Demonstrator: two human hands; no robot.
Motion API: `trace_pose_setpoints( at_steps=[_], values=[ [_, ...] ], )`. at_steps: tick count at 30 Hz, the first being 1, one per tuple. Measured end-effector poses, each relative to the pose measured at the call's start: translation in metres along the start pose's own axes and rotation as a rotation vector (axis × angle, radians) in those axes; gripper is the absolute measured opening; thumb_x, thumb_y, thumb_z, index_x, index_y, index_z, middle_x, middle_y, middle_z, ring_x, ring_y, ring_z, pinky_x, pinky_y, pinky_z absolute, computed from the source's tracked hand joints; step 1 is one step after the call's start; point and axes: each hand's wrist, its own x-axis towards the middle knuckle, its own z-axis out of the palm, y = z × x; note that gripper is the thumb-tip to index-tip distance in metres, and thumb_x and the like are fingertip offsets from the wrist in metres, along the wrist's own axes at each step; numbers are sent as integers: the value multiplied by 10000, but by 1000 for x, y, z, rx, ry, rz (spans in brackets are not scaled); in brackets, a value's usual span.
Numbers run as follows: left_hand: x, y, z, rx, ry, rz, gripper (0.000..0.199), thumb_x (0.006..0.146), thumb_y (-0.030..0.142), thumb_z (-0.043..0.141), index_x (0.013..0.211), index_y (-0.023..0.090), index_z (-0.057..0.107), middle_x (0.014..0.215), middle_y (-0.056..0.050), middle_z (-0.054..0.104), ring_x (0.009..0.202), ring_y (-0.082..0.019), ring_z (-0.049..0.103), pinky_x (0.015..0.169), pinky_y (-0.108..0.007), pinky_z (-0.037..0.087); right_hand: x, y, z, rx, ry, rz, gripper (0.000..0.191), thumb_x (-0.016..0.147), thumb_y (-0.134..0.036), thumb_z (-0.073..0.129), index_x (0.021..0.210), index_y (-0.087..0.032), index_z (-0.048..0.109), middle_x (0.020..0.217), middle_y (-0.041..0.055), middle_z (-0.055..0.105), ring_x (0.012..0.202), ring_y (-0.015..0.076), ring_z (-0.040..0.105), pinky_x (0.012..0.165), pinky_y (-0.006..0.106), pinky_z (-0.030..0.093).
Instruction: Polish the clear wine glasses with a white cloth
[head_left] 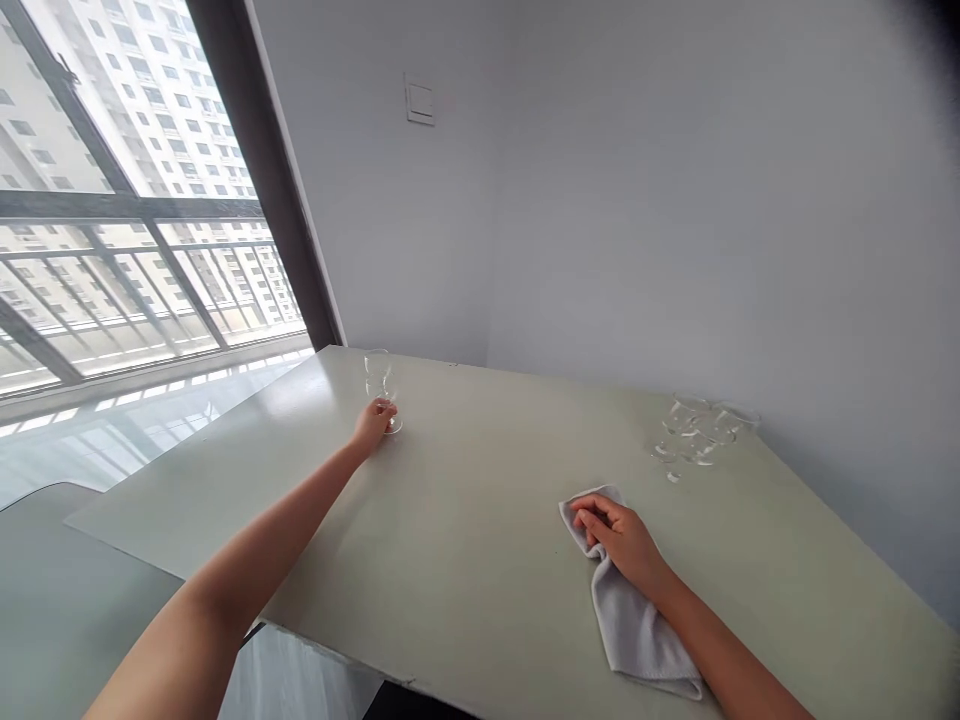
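Far out on the left side of the table, my left hand (370, 426) has its fingers closed round the lower part of a clear stemmed glass (378, 366). The glass's bowl rises above my fingers, and a round glass edge shows just to their right. On the right, my right hand (624, 541) rests with curled fingers on a light grey cloth (641, 632), gripping its upper part. The rest of the cloth trails toward the near edge, partly under my forearm. Beyond that hand stand several clear stemmed glasses (703, 425), close together and overlapping in view.
The pale table (480, 500) meets grey walls (675, 200) at the back and right. A large window (135, 200) with a railing outside is on the left. A chair (60, 590) sits beside the table's left edge. A switch (420, 103) is on the wall.
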Motion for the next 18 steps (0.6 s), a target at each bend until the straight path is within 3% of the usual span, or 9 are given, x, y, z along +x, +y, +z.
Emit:
trace_pose_setpoints(
  at_steps=[4, 9, 13, 15, 18],
  values=[
    [15, -5, -30, -20, 81, -16, 216, 650, 308, 592, 812, 180, 529, 655, 30, 544, 455, -61, 415, 506, -223, 400, 0, 1, 0, 9, 11, 2, 229, 728, -398, 545, 816, -204, 628, 685, 16, 598, 511, 131, 494, 540, 296, 429],
    [21, 2, -35, -23, 153, -30, 208, 634, 269, 610, 806, 173, 544, 675, 19, 544, 483, -67, 428, 512, -226, 405, 1, 4, 1, 12, 10, -17, 238, 737, -406, 546, 823, -200, 630, 691, 14, 602, 508, 125, 498, 542, 291, 427],
    [8, 8, -36, 14, 371, -36, 324, 593, 198, 643, 893, 187, 520, 773, 13, 517, 613, -93, 474, 584, -233, 409, -2, -2, 0, 80, 26, -24, 225, 741, -396, 550, 809, -191, 614, 698, 20, 601, 506, 123, 500, 510, 277, 419],
    [-2, 9, -36, 28, 543, -41, 387, 620, 193, 623, 974, 202, 466, 867, 7, 487, 689, -99, 466, 625, -235, 401, -1, -4, -7, 151, 153, -74, 211, 757, -383, 531, 825, -194, 594, 652, 9, 579, 521, 127, 511, 539, 281, 431],
    [-18, 9, -30, 21, 733, -72, 355, 681, 229, 570, 1002, 232, 421, 889, 24, 472, 662, -88, 457, 585, -227, 396, 6, 1, -35, 249, 608, -189, 182, 748, -356, 525, 846, -204, 543, 612, -18, 525, 543, 122, 518, 606, 293, 450]
  ],
)
